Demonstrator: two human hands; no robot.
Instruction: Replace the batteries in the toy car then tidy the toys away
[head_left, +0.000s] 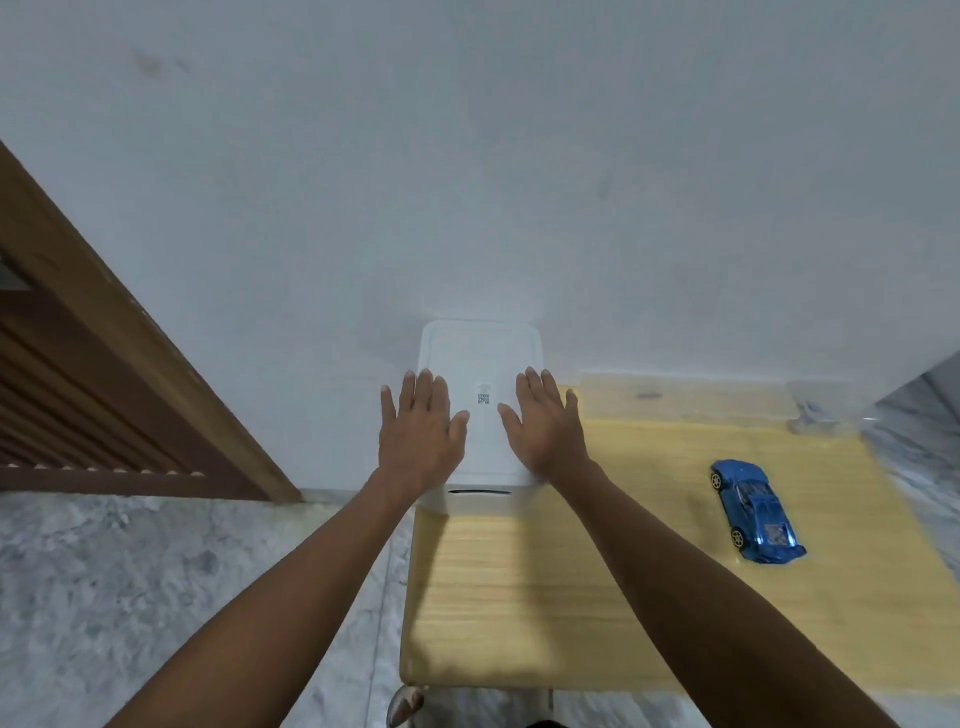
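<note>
Both hands, the left hand (418, 434) and right hand (543, 426), lie flat with straight fingers on the lid of the white storage box (480, 358), gripping nothing. The blue toy car (756, 512) sits well apart on the wooden table (545, 597), so tidying looks unfinished; whether its batteries are replaced cannot be told.

Blue toy car and white lidded box on a table

The glossy blue toy car (756, 512) stands on its wheels at the right, nose pointing near-right; the white storage box (480, 353), lid closed, sits at the far left corner against the wall
</note>
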